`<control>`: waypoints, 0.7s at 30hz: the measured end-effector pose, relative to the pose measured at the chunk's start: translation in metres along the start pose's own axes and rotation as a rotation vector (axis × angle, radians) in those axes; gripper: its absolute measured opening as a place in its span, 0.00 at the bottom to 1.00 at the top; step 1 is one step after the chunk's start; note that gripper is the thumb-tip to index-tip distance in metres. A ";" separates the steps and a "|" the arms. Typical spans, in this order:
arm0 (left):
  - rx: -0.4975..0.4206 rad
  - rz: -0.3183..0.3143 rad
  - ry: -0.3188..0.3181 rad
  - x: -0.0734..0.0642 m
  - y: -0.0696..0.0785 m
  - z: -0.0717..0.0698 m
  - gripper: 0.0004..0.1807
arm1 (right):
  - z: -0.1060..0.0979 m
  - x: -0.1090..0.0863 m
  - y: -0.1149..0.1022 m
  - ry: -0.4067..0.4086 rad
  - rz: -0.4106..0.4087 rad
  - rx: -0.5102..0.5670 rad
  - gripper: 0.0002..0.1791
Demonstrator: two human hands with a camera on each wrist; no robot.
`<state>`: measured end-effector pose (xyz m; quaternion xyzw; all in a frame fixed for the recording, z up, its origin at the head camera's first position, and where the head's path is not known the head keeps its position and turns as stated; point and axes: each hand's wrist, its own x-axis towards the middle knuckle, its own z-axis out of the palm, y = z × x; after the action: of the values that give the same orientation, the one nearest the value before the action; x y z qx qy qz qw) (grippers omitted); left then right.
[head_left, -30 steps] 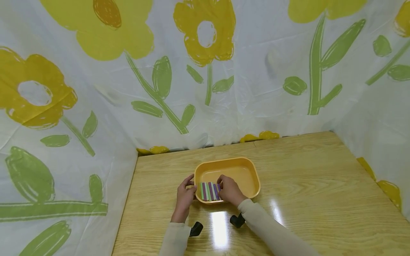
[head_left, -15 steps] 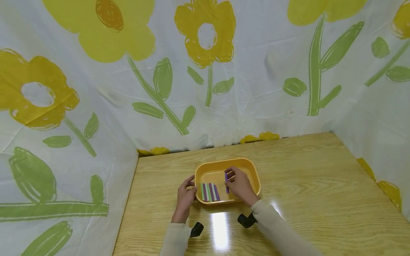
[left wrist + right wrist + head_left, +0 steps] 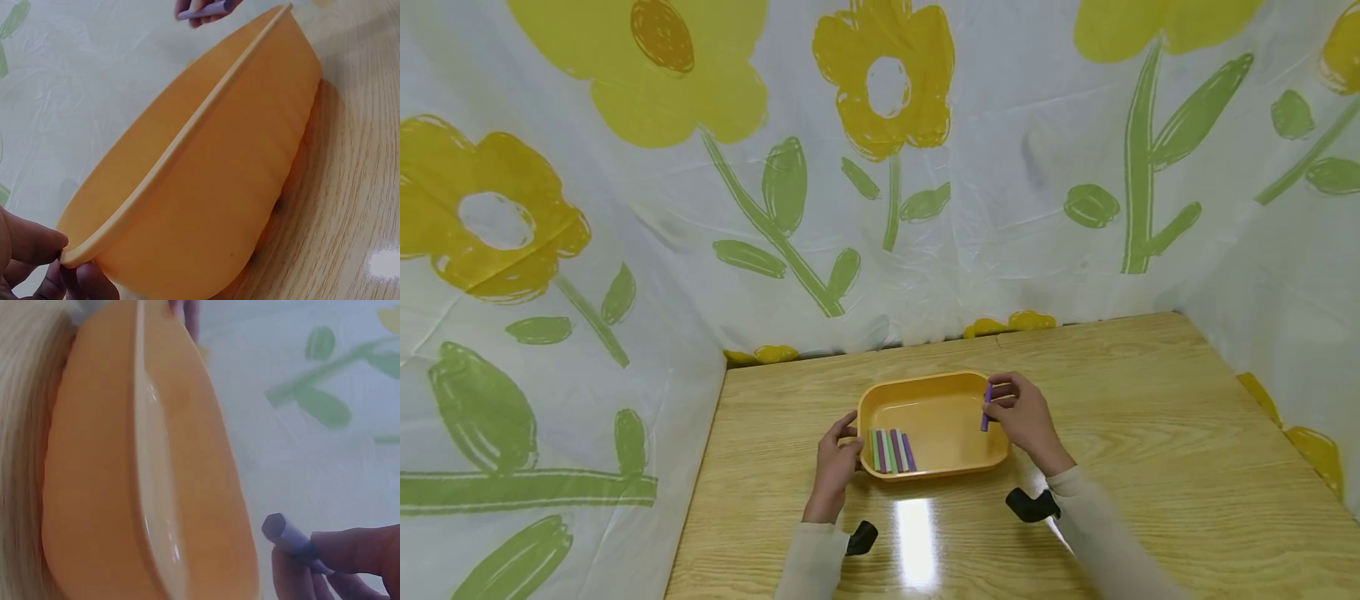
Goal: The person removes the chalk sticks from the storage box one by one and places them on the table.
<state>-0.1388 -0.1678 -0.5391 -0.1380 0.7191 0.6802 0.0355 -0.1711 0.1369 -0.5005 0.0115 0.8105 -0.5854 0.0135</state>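
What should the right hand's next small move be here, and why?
Probably carry the purple stick a little further right and lower it toward the table: the right hand pinches it, raised near the tray's right end, having drawn it away from the other sticks over the last second, while the left hand grips the tray's left end.

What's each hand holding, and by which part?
Right hand: purple stick, pinched by its sides, one end free. Left hand: tray, pinched by its left rim.

Sticks (image 3: 893,451) in tray (image 3: 951,429) on table (image 3: 1150,417)
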 end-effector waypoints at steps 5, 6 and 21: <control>0.002 0.001 0.006 0.001 0.000 0.001 0.28 | -0.026 0.001 0.008 0.050 0.026 0.057 0.22; 0.002 0.002 0.006 0.001 0.000 0.001 0.28 | -0.031 0.001 0.010 0.059 0.034 0.062 0.23; 0.005 0.004 0.004 -0.001 -0.001 0.000 0.28 | -0.060 0.002 0.063 0.050 0.085 -0.138 0.24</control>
<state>-0.1379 -0.1678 -0.5398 -0.1379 0.7212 0.6780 0.0332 -0.1711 0.2141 -0.5414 0.0596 0.8478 -0.5267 0.0191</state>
